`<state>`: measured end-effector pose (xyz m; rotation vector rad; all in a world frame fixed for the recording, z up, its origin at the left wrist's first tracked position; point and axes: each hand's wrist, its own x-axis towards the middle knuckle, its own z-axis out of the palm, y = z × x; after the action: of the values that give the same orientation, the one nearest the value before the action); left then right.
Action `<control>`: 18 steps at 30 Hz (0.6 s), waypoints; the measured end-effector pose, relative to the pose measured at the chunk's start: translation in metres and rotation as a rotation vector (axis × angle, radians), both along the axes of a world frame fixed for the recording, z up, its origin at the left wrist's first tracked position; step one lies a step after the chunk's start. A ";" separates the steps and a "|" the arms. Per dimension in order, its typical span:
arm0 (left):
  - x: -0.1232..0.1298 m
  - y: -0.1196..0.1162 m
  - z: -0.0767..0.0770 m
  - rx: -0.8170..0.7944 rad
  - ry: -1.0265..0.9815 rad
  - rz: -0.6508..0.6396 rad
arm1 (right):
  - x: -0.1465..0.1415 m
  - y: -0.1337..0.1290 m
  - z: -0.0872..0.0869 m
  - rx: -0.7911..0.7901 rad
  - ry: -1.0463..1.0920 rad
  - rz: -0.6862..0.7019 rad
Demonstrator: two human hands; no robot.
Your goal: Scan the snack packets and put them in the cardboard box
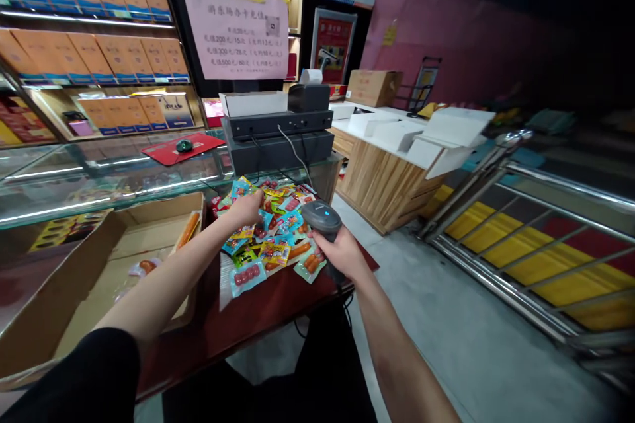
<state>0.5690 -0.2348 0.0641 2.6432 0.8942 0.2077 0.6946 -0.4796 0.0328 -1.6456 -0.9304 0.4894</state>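
Note:
In the head view a heap of small, brightly coloured snack packets [275, 251] lies on the dark red counter [238, 320]. Several hold sausages, and one clear pack of reddish beads [248, 276] sits at the near edge. My left hand [245, 209] reaches into the far left of this heap with its fingers closed. Whatever they pinch, if anything, is hidden. My right hand [342, 251] is wrapped around the handle of a dark grey barcode scanner [322, 217], whose head with a small blue light is over the right side of the packets.
Left of the heap, an open cardboard box [89, 264] holds a few sausage packs. Behind stand a cash drawer [282, 149], a receipt printer [310, 98] and a monitor with a pink sign [238, 33]. A mouse [184, 145] rests on glass. At right runs a metal railing [540, 244].

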 end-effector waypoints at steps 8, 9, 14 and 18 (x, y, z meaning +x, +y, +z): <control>-0.008 0.011 -0.004 0.036 0.050 -0.011 | -0.009 0.003 -0.003 -0.066 0.079 0.020; -0.013 0.015 -0.001 -0.008 0.004 -0.007 | -0.011 0.005 -0.003 -0.073 0.087 0.031; -0.042 0.019 0.020 -0.455 -0.389 0.039 | -0.025 0.019 0.005 -0.093 0.052 0.072; -0.054 0.011 0.021 -0.804 -0.584 0.108 | -0.037 0.030 0.005 -0.115 0.047 0.106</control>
<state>0.5146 -0.2235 0.0853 1.6604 0.7092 0.4943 0.6572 -0.4498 0.0379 -1.6861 -0.9733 0.6614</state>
